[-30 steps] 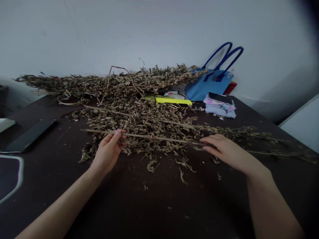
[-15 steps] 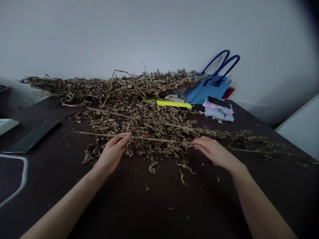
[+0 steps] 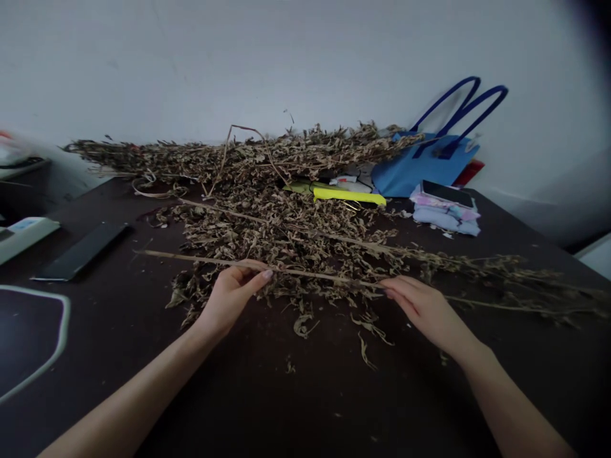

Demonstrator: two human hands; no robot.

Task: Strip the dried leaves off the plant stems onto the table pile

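Observation:
A long dried plant stem (image 3: 324, 275) runs nearly level across the view, above a heap of crumpled dry leaves (image 3: 248, 235). My left hand (image 3: 233, 292) pinches its bare middle part between thumb and fingers. Farther right, my right hand (image 3: 420, 305) is closed around the same stem, and the leafy end spreads out beyond it to the right. Behind this stem, a second dried stem (image 3: 281, 229) lies across the heap. Several loose leaf bits (image 3: 367, 353) are scattered on the dark table (image 3: 286, 413) in front.
A large bundle of dried plants (image 3: 191, 159) lies along the wall. At right stand a blue bag (image 3: 405, 168) and a phone (image 3: 446, 192) on a tissue pack (image 3: 443, 217). A yellow strip (image 3: 348, 195) lies by the bundle. A dark flat slab (image 3: 81, 251) is at left.
The view has shifted, so most things sit farther right. My left hand has slid a little to the right along the stem; my right hand still grips it.

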